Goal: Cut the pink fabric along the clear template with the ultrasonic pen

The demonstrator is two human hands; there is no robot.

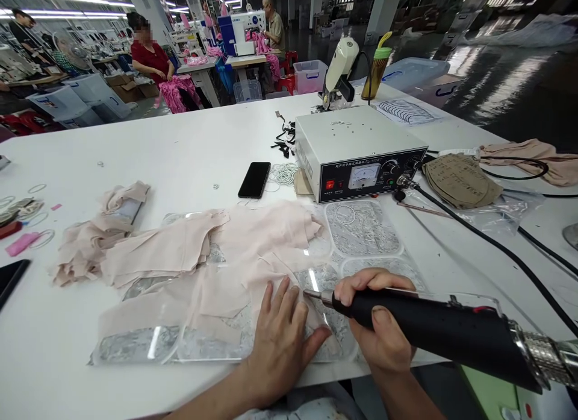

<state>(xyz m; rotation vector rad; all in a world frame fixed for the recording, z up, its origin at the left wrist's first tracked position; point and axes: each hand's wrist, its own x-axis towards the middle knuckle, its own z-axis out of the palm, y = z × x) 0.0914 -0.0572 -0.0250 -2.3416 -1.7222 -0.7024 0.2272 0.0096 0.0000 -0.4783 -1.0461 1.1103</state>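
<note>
My left hand (pixel 280 338) lies flat with fingers stretched out, pressing pale pink fabric (pixel 266 239) onto a clear plastic template (pixel 361 230) near the table's front edge. My right hand (pixel 377 323) is wrapped around a black handheld cutter tool (pixel 433 329). The tool's metal tip (pixel 311 294) touches the fabric just right of my left fingertips. A black cable (pixel 474 230) runs from the tool side up to a white control box (pixel 356 152) with a dial and knobs.
A heap of pink fabric pieces (pixel 97 236) lies to the left. A black phone (pixel 254 179), elastic rings (pixel 283 174), a brown paper pattern (pixel 460 180) and a bottle (pixel 377 67) sit on the white table (pixel 158 143). People sew at machines beyond the table.
</note>
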